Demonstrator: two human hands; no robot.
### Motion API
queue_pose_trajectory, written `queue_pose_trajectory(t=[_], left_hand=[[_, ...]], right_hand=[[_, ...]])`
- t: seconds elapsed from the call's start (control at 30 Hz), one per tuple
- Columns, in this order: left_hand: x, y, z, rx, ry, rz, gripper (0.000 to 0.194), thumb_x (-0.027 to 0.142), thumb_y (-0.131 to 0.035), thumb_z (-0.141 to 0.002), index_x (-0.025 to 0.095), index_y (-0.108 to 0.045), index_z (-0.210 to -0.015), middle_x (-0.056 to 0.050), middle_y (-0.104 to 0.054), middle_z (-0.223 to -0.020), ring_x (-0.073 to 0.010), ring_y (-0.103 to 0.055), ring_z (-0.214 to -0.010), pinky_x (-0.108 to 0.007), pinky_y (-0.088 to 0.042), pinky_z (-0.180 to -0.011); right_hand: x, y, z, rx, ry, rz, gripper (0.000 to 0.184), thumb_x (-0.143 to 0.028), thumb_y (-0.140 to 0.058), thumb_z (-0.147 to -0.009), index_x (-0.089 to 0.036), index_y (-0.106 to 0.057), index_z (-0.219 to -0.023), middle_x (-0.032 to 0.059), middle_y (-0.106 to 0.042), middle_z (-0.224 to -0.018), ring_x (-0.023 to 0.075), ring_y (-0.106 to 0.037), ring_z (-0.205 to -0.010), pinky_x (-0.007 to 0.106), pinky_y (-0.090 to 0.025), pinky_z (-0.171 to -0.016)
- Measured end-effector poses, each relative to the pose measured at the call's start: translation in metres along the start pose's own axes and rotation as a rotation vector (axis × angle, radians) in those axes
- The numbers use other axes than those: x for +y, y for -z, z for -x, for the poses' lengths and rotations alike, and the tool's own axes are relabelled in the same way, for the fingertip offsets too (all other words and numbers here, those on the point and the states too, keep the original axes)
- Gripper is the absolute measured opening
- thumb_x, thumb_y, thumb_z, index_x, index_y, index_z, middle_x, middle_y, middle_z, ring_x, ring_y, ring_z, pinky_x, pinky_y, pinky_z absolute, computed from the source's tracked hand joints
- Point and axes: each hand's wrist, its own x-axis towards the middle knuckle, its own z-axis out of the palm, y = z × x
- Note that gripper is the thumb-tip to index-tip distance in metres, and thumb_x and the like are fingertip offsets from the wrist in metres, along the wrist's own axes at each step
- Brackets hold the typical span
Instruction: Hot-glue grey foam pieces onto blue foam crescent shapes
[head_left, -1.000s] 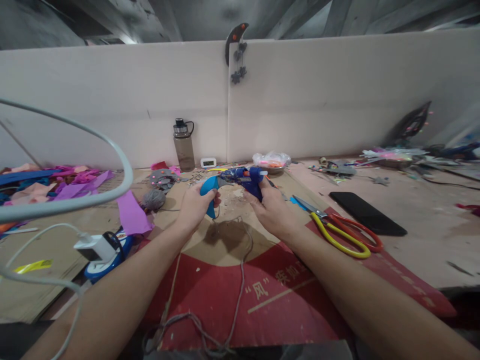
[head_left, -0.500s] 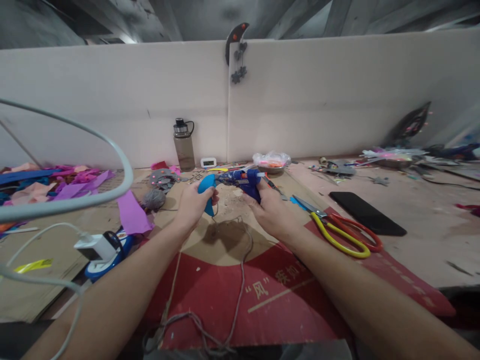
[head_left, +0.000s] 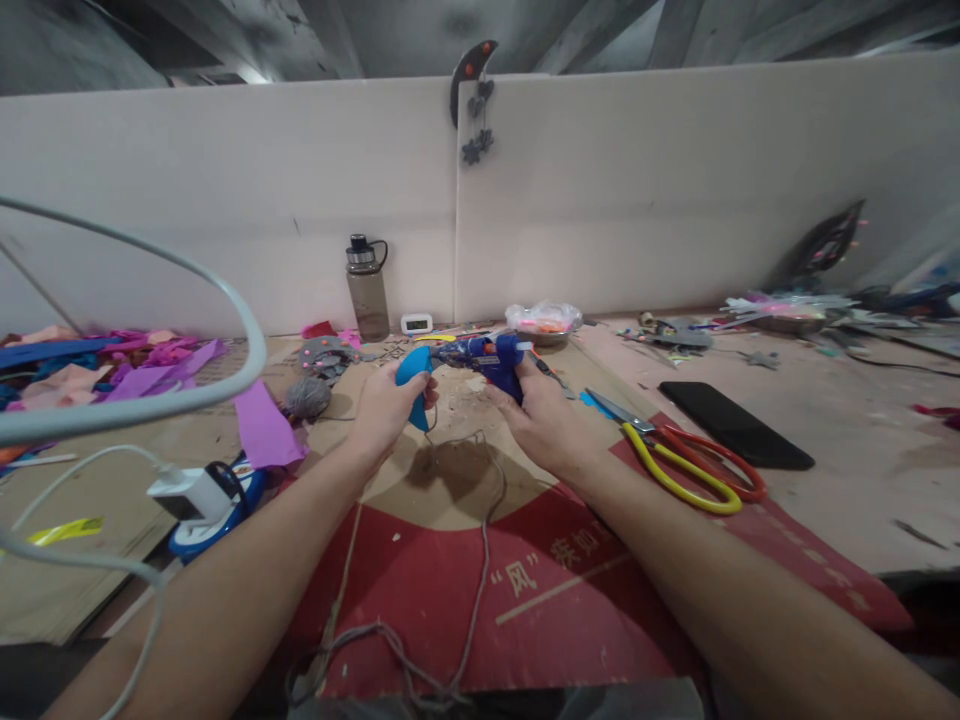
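Between the fingers of my left hand (head_left: 388,408) is a curved blue felt piece (head_left: 415,385). My right hand (head_left: 538,412) is wrapped round the handle of a blue glue gun (head_left: 496,360), a white glue stick poking out of its back end. The gun's nozzle points left and meets or nearly meets the felt's edge; I cannot tell which. Grey yarn (head_left: 486,540) hangs below the felt and trails down across the red and tan cardboard (head_left: 435,610) toward the front edge.
Scissors (head_left: 675,460) with yellow and red handles lie right of my right hand, beside a black phone (head_left: 735,425). A bottle (head_left: 368,290) and small digital clock (head_left: 417,324) stand at the back. Felt scraps (head_left: 112,370), a yarn ball (head_left: 308,398) and a plugged-in charger (head_left: 191,497) are leftward.
Hardly anything differs. Both hands keep the felt piece and the glue gun in nearly the same place, and the view has shifted very slightly.
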Motion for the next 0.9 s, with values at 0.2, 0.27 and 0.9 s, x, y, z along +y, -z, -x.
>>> queue_pose_trajectory(t=[0.2, 0.27, 0.9], left_hand=[[-0.0009, 0.0041, -0.0038, 0.035, 0.016, 0.021, 0.018, 0.031, -0.063, -0.067, 0.013, -0.058, -0.07, -0.004, -0.06, -0.061, -0.0124, -0.055, -0.05, -0.024, -0.045, -0.047], [-0.0013, 0.0047, -0.0043, 0.038, 0.01, 0.021, 0.017, 0.03, -0.062, -0.067, 0.014, -0.058, -0.07, -0.003, -0.06, -0.061, -0.0121, -0.055, -0.05, -0.024, -0.045, -0.047], [-0.0004, 0.0082, -0.0083, 0.069, 0.012, 0.103, 0.016, 0.026, -0.063, -0.065, 0.013, -0.058, -0.071, -0.003, -0.06, -0.061, -0.0112, -0.054, -0.048, -0.023, -0.044, -0.047]], right_hand=[[-0.0013, -0.0018, 0.0018, -0.02, 0.025, -0.023, 0.027, -0.03, -0.043, -0.086, -0.019, -0.049, -0.11, 0.0117, -0.064, -0.099, 0.0266, -0.06, -0.089, 0.039, -0.046, -0.075], [-0.0017, -0.002, 0.0018, -0.03, 0.022, -0.032, 0.027, -0.031, -0.043, -0.086, -0.019, -0.049, -0.11, 0.0116, -0.064, -0.1, 0.0265, -0.06, -0.089, 0.04, -0.046, -0.076], [-0.0009, -0.0019, 0.0006, -0.021, -0.029, -0.1, 0.03, -0.031, -0.047, -0.084, -0.018, -0.05, -0.111, 0.0108, -0.063, -0.096, 0.026, -0.058, -0.088, 0.039, -0.044, -0.076]])
